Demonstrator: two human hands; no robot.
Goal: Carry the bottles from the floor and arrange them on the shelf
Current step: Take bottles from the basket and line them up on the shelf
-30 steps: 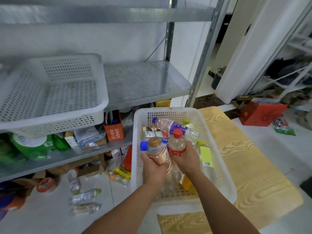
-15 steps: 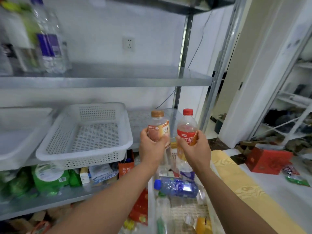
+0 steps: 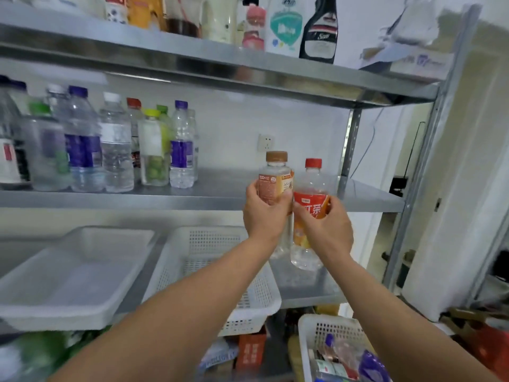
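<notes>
You hold a brown-capped bottle (image 3: 276, 177) with an orange label and a red-capped bottle (image 3: 312, 186) with a red label upright, side by side, before the shelf's (image 3: 220, 190) front edge; water bottles (image 3: 115, 150) stand at its left end.

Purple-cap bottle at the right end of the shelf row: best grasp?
Grip the purple-cap bottle round its labelled mid-body, coming from the front-right. It stands upright at the end of the row with bare shelf to its right. The lime-cap bottle crowds its left side, so that side looks blocked.
</notes>
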